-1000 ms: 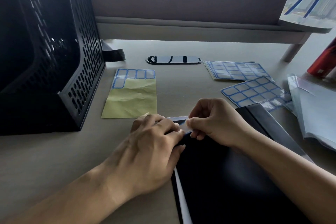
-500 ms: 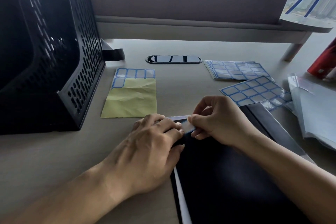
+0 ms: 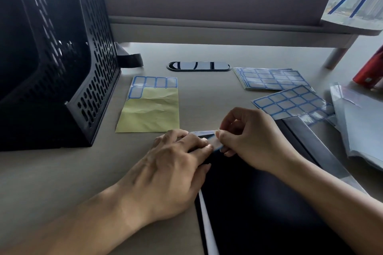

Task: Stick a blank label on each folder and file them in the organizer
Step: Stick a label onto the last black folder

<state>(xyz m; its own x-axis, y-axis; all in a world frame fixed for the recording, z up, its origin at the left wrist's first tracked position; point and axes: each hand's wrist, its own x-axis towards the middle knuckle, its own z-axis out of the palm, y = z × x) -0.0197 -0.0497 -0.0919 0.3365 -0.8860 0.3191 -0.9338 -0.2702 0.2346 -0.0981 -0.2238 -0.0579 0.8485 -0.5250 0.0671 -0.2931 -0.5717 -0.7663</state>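
The label [image 3: 216, 143] sits at the top left corner of the black folder [image 3: 259, 203], stretched between the two hands. The right hand [image 3: 250, 141] pinches its right end between thumb and forefinger, fingers [image 3: 220, 135] together on it, and that end is lifted a little off the folder. The left hand [image 3: 172, 172] lies palm down over the folder's corner, its fingers lightly bent, tips pressing the label's left end down. The folder lies flat on the tabletop [image 3: 62, 172]. The black mesh organizer [image 3: 62, 58] stands well apart at far left. Beside it lies a part-used label sheet [image 3: 151, 105], and more sheets [image 3: 288, 100] lie just beyond the right hand.
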